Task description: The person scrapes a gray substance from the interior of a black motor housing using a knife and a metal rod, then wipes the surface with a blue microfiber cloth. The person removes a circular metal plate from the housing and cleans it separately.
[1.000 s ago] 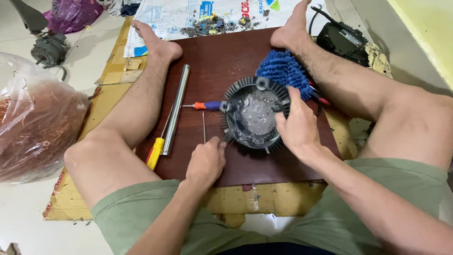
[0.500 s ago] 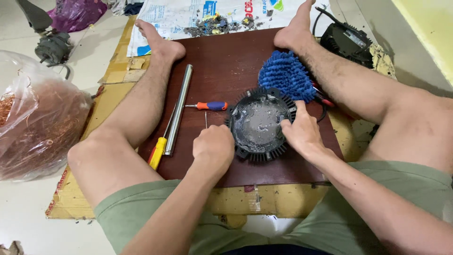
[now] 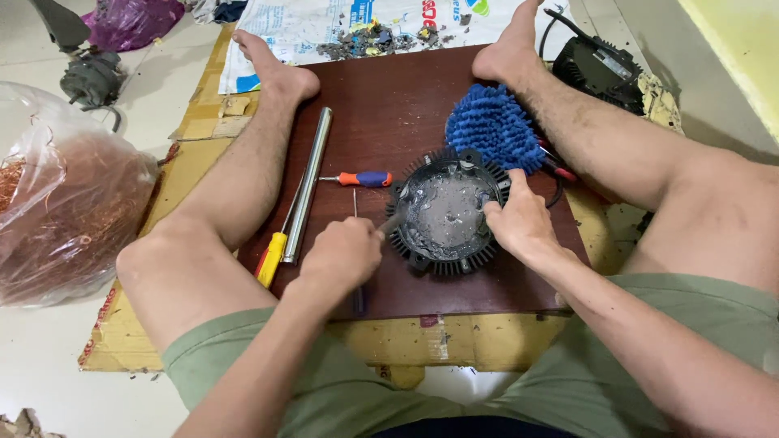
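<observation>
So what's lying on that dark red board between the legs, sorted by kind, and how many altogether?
Screwdrivers: 2, one orange and blue handle, one yellow handle
Metal tube: 1
Round finned black housing: 1
Blue fluffy cloth: 1
Thin tool in the left hand, tip at the housing: 1
Total: 6
The right hand grips the housing's rim.

Soft, even light fell brightly, with faint shadows under the legs on the brown board (image 3: 389, 105), edges slightly stretched.
</observation>
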